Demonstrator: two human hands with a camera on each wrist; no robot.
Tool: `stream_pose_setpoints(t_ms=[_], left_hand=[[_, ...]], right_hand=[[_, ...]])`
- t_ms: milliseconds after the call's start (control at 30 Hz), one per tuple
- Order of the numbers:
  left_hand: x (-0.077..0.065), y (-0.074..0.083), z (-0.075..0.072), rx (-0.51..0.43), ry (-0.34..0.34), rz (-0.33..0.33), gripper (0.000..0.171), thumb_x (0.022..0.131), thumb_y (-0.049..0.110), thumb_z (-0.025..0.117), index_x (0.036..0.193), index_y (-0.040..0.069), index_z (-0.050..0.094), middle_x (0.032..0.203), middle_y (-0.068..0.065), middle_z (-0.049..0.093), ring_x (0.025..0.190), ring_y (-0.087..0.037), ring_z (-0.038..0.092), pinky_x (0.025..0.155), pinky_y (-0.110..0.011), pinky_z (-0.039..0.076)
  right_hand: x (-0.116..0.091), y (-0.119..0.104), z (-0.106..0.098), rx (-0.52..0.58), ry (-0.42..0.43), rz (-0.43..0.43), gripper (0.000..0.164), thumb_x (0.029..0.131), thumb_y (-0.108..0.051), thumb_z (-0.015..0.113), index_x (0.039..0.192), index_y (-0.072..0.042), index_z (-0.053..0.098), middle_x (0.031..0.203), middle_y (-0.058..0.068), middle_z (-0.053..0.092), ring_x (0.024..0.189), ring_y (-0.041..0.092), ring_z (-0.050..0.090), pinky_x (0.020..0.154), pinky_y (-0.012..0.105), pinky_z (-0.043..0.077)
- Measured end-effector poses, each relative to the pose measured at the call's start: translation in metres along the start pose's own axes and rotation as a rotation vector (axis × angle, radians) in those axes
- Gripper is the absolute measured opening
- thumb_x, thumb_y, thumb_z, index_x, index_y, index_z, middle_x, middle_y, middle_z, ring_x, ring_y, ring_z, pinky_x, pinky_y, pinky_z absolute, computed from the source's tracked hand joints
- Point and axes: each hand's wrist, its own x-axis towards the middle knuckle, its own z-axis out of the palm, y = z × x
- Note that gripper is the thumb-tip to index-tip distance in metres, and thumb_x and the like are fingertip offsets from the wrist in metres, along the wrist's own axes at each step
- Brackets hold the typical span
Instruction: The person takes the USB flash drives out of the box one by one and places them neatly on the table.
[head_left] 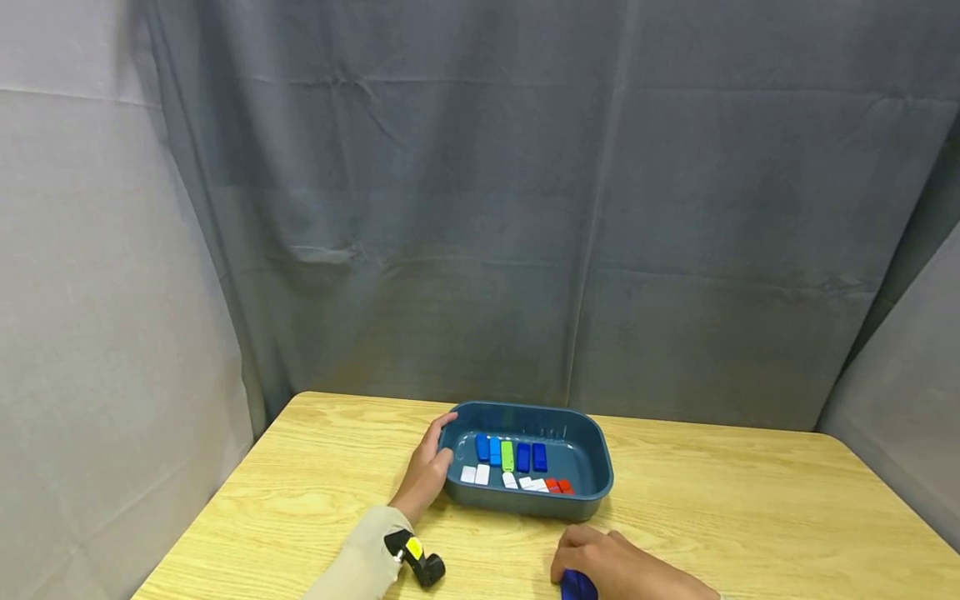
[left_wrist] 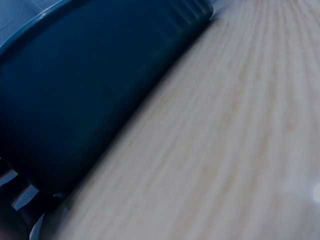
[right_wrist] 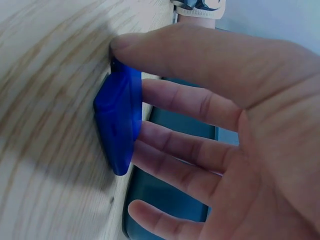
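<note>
In the head view, my left hand (head_left: 425,472) grips the left end of a dark teal plastic tub (head_left: 525,502), with thumb and fingertips at its rim. The tub's outer wall (left_wrist: 95,95) fills the upper left of the left wrist view. Nearer the front, my right hand (head_left: 611,560) pinches dark blue plastic pieces (right_wrist: 116,122) between thumb and fingertips, close over the table. These pieces look flat, glossy and oblong, one overlapping the other. Most of the blue (head_left: 577,585) is hidden under the hand in the head view.
Inside the tub lie several small oblong pieces: blue pieces (head_left: 523,457), a green piece (head_left: 507,457), white pieces (head_left: 482,474) and red pieces (head_left: 559,486). The wooden table (head_left: 750,500) reaches back to a grey curtain (head_left: 480,250). A small black device (head_left: 420,560) sits on the left wrist.
</note>
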Motion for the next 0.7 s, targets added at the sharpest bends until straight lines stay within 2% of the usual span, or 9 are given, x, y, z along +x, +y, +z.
stream_pose_setpoints(t_ms=[267,533,700], left_hand=[[0.0012,-0.0022,0.0012,-0.01,0.004,0.012,0.06,0.084,0.001,0.04,0.144,0.011,0.04,0.149,-0.01,0.04,0.138,-0.031,0.034,0.111,-0.055,0.023],[0.0014,-0.0006,0.0024,-0.014,-0.008,-0.016,0.06,0.086,0.002,0.04,0.144,0.013,0.039,0.151,-0.01,0.038,0.139,-0.033,0.032,0.111,-0.057,0.022],[0.0012,-0.0019,0.0031,-0.01,-0.01,-0.01,0.06,0.085,0.001,0.041,0.144,0.013,0.04,0.15,-0.011,0.038,0.138,-0.033,0.032,0.111,-0.057,0.022]], right_hand=[[-0.0001,0.0032,0.002,-0.017,0.025,-0.071,0.023,0.079,-0.047,0.074,0.096,-0.033,0.067,0.098,-0.016,0.052,0.083,-0.001,0.046,0.068,0.026,0.045],[0.0013,0.0048,0.0019,0.005,0.008,-0.048,0.02,0.08,-0.042,0.075,0.094,-0.03,0.067,0.098,-0.015,0.052,0.081,-0.001,0.047,0.068,0.025,0.047],[0.0024,0.0048,0.0025,0.03,-0.007,-0.027,0.018,0.081,-0.039,0.075,0.094,-0.029,0.068,0.098,-0.015,0.052,0.08,-0.001,0.047,0.069,0.025,0.048]])
